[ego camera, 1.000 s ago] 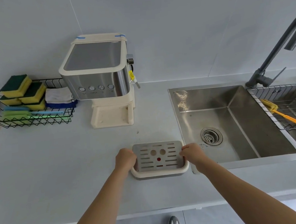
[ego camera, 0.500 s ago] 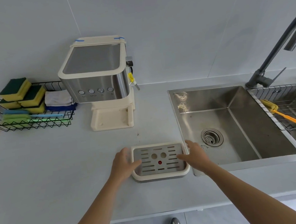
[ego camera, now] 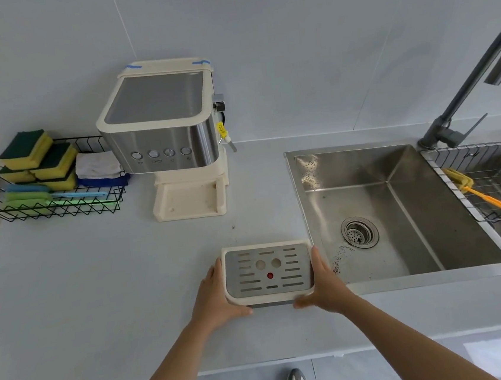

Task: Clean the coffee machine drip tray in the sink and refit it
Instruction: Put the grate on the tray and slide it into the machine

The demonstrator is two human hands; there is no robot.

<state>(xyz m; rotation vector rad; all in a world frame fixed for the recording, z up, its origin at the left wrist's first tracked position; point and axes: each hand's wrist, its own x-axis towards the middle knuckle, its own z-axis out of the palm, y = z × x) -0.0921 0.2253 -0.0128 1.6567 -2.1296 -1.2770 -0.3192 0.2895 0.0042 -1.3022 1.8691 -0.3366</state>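
The cream drip tray (ego camera: 268, 272) with its slotted steel grille and a red dot lies on the counter just left of the sink (ego camera: 400, 214). My left hand (ego camera: 215, 295) grips its left side, thumb under the front edge. My right hand (ego camera: 322, 281) grips its right side the same way. The steel and cream coffee machine (ego camera: 164, 130) stands further back, and its base bay (ego camera: 190, 200) holds no tray.
A black wire rack (ego camera: 44, 208) at the left holds yellow-green sponges, folded cloths and brushes. A grey tap (ego camera: 475, 79) rises behind the sink. A wire basket (ego camera: 495, 182) over the right basin carries a yellow-orange brush (ego camera: 491, 198). The counter's front edge is near my arms.
Both hands slid from the tray's top corners down its sides to the front edge. The tray has stayed in about the same spot on the counter.
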